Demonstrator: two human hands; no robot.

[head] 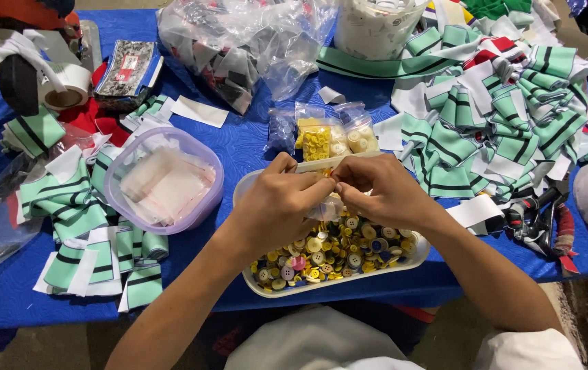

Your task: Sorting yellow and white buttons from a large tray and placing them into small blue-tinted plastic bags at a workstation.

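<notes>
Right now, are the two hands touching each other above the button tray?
Touching. The head view shows the left hand and right hand meeting at the fingertips, no gap visible, over the button tray.

- A garment or sewing workshop
- Blue-covered table [239, 147] heaped with green-striped fabric pieces [506, 116] at the far right and near left
- White tray of mixed buttons [335, 250], small bags of buttons [324, 137] just beyond, tape roll [64, 85] at far left

Blue table cover [253, 147], green-striped fabric pieces [499, 123], seemingly mostly yellow buttons [335, 253].
</notes>
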